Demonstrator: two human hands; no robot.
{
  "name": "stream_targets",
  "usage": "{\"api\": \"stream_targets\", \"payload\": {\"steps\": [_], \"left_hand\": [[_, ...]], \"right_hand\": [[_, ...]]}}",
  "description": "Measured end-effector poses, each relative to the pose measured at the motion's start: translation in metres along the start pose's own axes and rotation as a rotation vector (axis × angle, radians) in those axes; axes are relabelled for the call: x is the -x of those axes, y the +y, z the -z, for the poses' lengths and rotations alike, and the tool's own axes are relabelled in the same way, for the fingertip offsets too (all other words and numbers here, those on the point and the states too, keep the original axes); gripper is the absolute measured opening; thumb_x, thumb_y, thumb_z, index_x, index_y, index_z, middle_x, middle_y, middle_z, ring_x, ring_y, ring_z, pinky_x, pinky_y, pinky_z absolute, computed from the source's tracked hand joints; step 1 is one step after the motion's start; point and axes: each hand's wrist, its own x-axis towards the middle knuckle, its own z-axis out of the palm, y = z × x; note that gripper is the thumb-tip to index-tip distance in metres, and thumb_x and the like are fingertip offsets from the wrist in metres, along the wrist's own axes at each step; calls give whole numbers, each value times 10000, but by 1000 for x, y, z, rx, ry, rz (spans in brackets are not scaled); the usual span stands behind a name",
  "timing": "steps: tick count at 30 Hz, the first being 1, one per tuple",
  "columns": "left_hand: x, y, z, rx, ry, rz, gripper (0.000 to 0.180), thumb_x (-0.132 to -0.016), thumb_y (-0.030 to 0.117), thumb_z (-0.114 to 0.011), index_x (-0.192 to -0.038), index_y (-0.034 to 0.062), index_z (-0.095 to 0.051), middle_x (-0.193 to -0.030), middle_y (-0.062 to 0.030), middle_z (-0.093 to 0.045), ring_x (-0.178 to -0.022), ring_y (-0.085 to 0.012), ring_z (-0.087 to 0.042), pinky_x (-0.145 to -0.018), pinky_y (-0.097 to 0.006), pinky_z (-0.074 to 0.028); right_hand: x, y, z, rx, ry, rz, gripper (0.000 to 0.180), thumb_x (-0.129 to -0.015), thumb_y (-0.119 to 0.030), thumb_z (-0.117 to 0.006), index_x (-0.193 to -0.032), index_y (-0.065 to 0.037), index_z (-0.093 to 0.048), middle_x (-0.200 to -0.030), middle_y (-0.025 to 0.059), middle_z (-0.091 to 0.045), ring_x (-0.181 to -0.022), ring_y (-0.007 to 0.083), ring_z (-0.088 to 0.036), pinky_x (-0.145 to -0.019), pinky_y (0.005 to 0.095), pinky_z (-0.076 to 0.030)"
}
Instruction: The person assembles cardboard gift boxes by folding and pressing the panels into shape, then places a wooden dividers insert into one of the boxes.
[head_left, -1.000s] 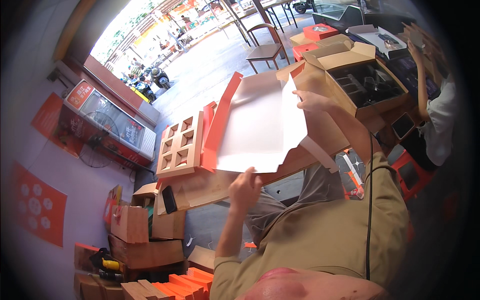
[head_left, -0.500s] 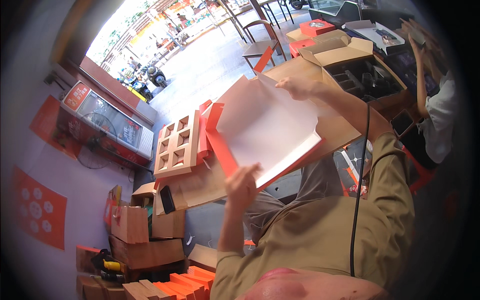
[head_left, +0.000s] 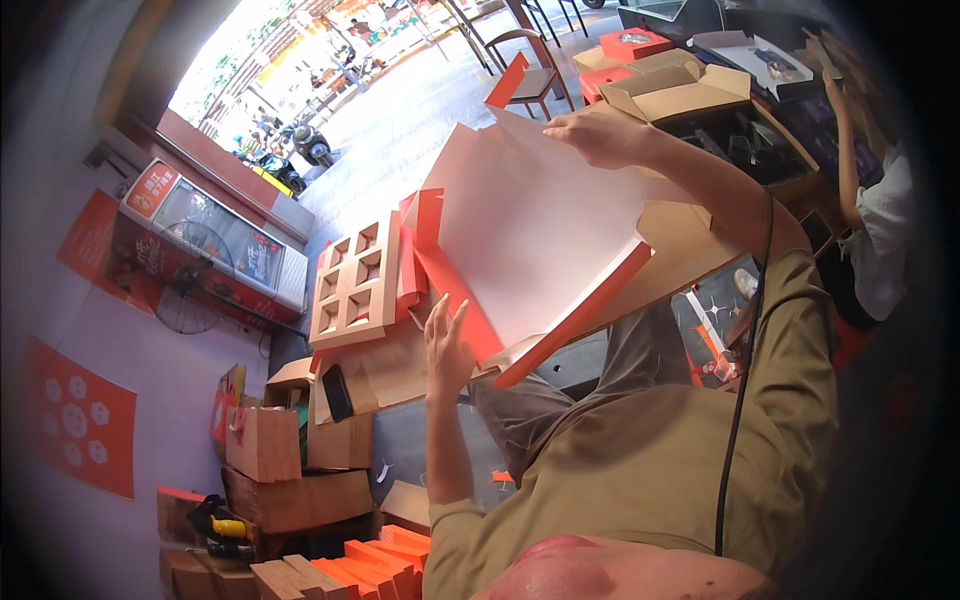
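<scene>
Over the wooden table [head_left: 690, 232], an open red-and-white box [head_left: 540, 230] was held, its far edge pinched by the right hand [head_left: 600, 138] and raised farther out than half a second earlier. The left hand [head_left: 448, 345] had been moved leftward, fingers spread beside the near-left corner; contact could not be told. Left, a divided tray [head_left: 348, 279] and phone [head_left: 337, 392] were seen; far right was crowded by a carton [head_left: 690, 98].
</scene>
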Motion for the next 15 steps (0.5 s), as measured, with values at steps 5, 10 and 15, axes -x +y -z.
{"api": "stream_targets", "payload": {"steps": [5, 10, 15], "left_hand": [[-7, 1, 12, -139, -111, 10, 801, -737, -67, -577, -1500, 172, -546, -1604, -166, -411, -1506, -382, -353, -1260, -532, -270], [-40, 4, -8, -203, -61, -141, 784, -738, 118, -798, -1482, 182, -558, -1589, -167, -421, -1502, -376, -361, -1257, -545, -271], [-51, -12, -11, -118, -303, -238, 490, -735, 105, -757, -1215, 123, -660, -1236, -125, -625, -1255, -345, -564, -1089, -512, -440]], "right_hand": [[-4, 14, 32, -2, 3, 78, 531, -947, 105, -516, -1458, -30, -564, -1514, 140, -554, -1272, 347, -637, -1029, 412, -564], [19, 23, 72, 184, -10, 90, 468, -1012, 36, -508, -1461, -81, -572, -1568, 66, -500, -1245, 322, -659, -1027, 399, -578], [-16, 25, 47, 126, 38, 133, 369, -1083, -200, -491, -1439, -148, -577, -1464, 73, -597, -1224, 336, -663, -991, 447, -565]]}}
